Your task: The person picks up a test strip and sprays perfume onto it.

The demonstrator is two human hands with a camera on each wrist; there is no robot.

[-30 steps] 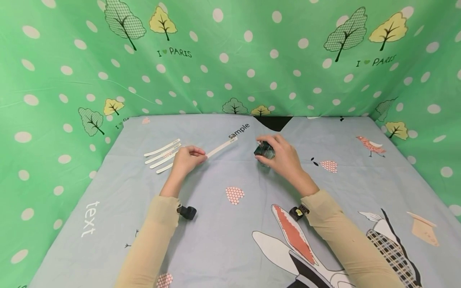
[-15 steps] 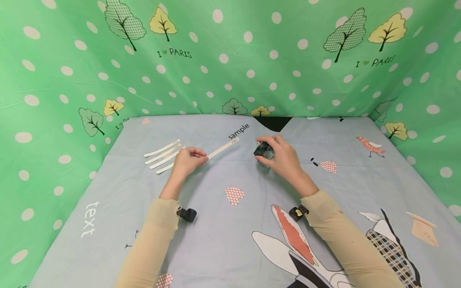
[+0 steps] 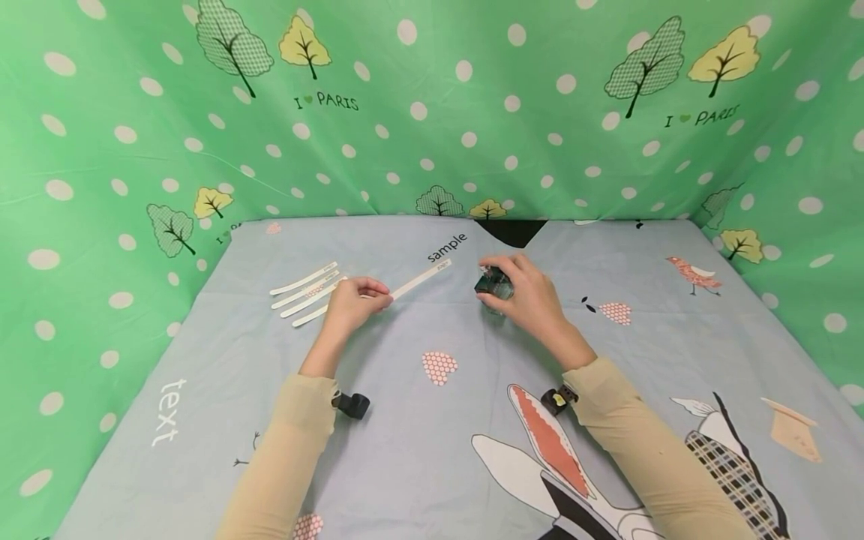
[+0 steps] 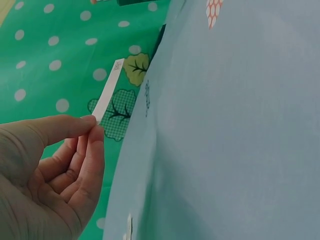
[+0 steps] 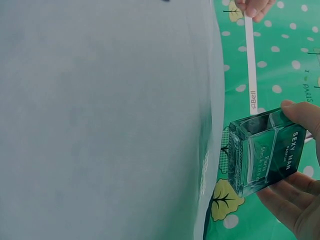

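Note:
Between thumb and fingertips, my left hand (image 3: 356, 304) pinches a long white perfume test strip (image 3: 421, 280). Its printed end points up and right, towards the bottle. My right hand (image 3: 529, 296) holds a green glass perfume bottle (image 3: 495, 289), thumb on one side and fingers on the other. In the right wrist view, white lettering shows on the bottle (image 5: 270, 152), and the printed end of the strip (image 5: 251, 65) appears just beside its upper edge; whether they touch I cannot tell. The left wrist view shows the strip (image 4: 108, 92) sticking out past the fingertips.
Several more white strips (image 3: 304, 279) lie side by side on the cloth left of my left hand, partly hidden by it. A pale blue printed cloth (image 3: 405, 442) covers the table. A green dotted curtain (image 3: 378, 150) stands behind and along both sides.
My left hand and the strip have shifted very slightly right, bringing the strip's tip a little closer to the bottle. The right hand and bottle stay almost in place.

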